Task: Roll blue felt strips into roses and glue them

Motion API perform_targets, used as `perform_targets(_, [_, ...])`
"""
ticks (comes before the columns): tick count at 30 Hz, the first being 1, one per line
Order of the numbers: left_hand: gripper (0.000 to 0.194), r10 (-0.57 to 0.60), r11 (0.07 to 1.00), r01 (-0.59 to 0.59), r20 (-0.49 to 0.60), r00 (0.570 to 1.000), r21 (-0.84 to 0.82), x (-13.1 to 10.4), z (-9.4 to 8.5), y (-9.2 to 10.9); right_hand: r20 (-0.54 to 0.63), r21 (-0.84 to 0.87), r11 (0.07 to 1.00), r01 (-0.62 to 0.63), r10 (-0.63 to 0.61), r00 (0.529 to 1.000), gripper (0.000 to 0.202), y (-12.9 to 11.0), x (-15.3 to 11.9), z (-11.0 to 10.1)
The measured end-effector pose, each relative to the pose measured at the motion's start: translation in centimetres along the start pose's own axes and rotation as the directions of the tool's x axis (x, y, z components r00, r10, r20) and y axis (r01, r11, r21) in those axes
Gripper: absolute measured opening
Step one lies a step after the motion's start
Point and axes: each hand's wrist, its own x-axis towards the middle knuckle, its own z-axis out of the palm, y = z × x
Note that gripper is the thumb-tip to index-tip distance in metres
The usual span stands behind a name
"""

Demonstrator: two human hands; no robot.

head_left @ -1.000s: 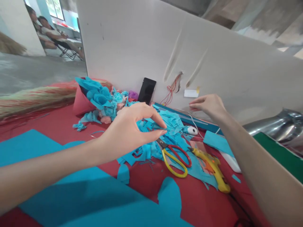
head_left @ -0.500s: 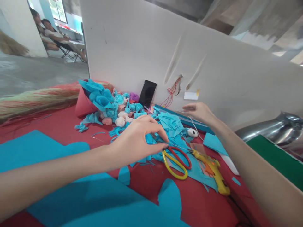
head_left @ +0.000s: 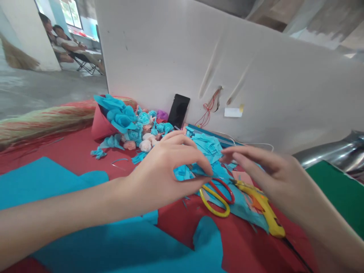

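Thin blue paper strip (head_left: pixel 196 172): surely light, soft and easy to tear, so best pinched gently at its end. Left hand (head_left: pixel 167 170), thumb and finger closed in a small grip on it, just above the red-and-yellow scissors (head_left: pixel 217 195). Right hand (head_left: pixel 264 170) close beside, fingers loose, holding nothing, yellow glue gun (head_left: pixel 263 206) underneath.

The left hand (head_left: pixel 167 170) is pinching a blue scrap (head_left: pixel 183 173) above the scissors (head_left: pixel 217 193); the right hand (head_left: pixel 264 170) is hovering open beside it, over the glue gun (head_left: pixel 263 206) on the red bench (head_left: pixel 241 242)
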Motion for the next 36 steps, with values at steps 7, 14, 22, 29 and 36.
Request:
perform_targets(7, [0.009, 0.023, 1.0, -0.023, 0.032, 0.999, 0.015, -0.3, -0.2, 1.5, -0.059, -0.007, 0.993, 0.122, -0.122, 0.991, 0.012, -1.7, -2.7, 0.2])
perform_targets(14, [0.02, -0.024, 0.999, 0.025, 0.051, 0.998, -0.028, -0.7, -0.1, 1.7, 0.054, 0.091, 0.992, 0.084, -0.089, 0.995, 0.015, 0.5, -2.7, 1.7])
perform_targets(22, [0.015, 0.001, 0.993, 0.012, 0.109, 0.994, -0.118, -0.3, -0.4, 2.0, 0.02, 0.073, 0.989, 0.129, -0.131, 0.991, 0.016, -0.1, -2.3, 2.7])
perform_targets(29, [0.029, 0.003, 0.982, 0.025, 0.145, 0.989, -0.189, -0.3, -0.3, 1.5, -0.015, 0.054, 0.984, 0.172, -0.171, 0.985, 0.019, -1.5, -2.8, 2.0])
perform_targets(36, [0.02, 0.011, 0.976, 0.016, 0.123, 0.992, -0.218, 0.0, -0.4, 1.7, -0.16, 0.061, 0.958, 0.279, -0.266, 0.951, 0.046, -4.1, -3.0, 0.6])
